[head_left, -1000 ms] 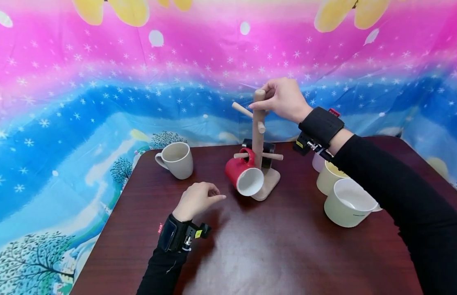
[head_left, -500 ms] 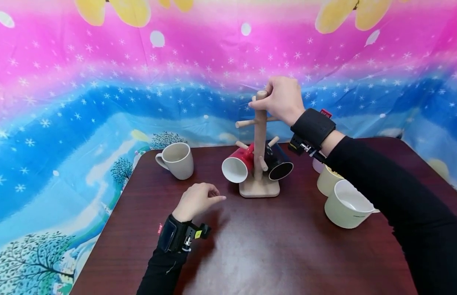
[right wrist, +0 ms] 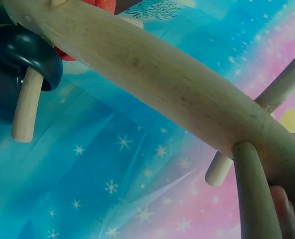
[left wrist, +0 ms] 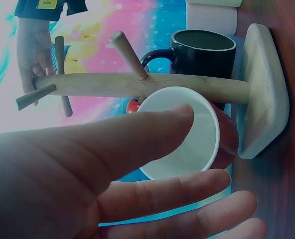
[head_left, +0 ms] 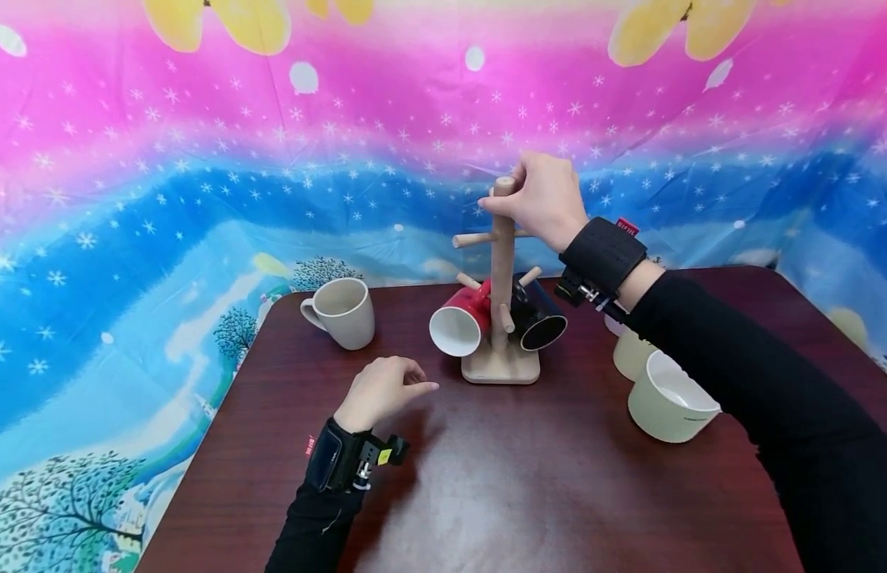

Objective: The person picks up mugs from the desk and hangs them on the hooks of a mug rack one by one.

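Observation:
A wooden mug tree (head_left: 502,270) stands upright on its square base. My right hand (head_left: 546,195) pinches the top of its post between thumb and fingers. From the lower pegs hang a red mug (head_left: 459,320) on the left and a black mug (head_left: 539,317) on the right, both tilted with their mouths toward me. In the right wrist view the black mug's handle (right wrist: 35,52) loops over a peg. My left hand (head_left: 384,390) hovers in front of the rack on the left, fingers loosely bent and holding nothing; the red mug shows beyond its thumb in the left wrist view.
A beige mug (head_left: 343,312) stands upright at the table's back left. On the right, a pale green mug (head_left: 668,402) and a cream mug (head_left: 632,354) are partly hidden by my right sleeve. A patterned cloth (head_left: 386,143) hangs behind the dark wooden table (head_left: 500,477).
My right hand has turned the mug tree about its post. The red mug has swung leftward and the black mug has come out to the right side. My left hand has stayed put.

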The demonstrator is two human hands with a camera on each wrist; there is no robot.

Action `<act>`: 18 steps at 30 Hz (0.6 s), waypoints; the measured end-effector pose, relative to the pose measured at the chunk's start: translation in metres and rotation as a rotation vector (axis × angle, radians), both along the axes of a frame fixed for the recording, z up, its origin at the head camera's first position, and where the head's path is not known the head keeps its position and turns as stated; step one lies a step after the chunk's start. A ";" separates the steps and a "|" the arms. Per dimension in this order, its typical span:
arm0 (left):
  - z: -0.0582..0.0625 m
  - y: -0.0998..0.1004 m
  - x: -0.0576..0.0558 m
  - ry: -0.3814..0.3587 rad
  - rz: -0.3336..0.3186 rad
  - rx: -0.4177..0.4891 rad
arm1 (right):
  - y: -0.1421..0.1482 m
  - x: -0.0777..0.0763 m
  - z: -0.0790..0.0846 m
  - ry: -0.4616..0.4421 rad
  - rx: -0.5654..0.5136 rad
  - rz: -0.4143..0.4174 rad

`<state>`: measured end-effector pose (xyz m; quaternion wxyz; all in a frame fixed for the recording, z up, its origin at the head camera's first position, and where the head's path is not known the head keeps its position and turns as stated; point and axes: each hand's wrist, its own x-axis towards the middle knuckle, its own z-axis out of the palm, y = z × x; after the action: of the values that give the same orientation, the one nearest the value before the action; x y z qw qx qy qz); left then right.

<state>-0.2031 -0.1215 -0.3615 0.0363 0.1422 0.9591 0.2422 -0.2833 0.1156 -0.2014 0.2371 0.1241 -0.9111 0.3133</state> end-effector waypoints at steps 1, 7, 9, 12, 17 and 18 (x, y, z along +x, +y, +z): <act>0.000 0.001 0.000 -0.001 0.000 0.000 | 0.001 0.001 0.000 -0.001 0.012 0.008; 0.001 0.002 0.001 -0.002 0.001 -0.010 | 0.007 0.008 0.007 -0.096 -0.064 0.095; 0.000 0.002 0.001 0.000 0.001 -0.014 | 0.011 0.015 0.011 -0.111 -0.147 0.101; 0.000 0.002 0.002 -0.003 0.003 -0.017 | 0.018 0.030 0.013 -0.062 -0.287 0.091; 0.001 0.003 0.002 -0.012 0.001 -0.017 | 0.039 0.063 -0.001 -0.006 -0.504 0.047; 0.001 0.003 0.002 -0.012 0.000 -0.016 | 0.044 0.069 -0.008 -0.006 -0.517 0.040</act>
<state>-0.2013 -0.1188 -0.3607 0.0431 0.1404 0.9608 0.2351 -0.2147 0.1597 -0.2092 0.2519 0.0764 -0.7988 0.5410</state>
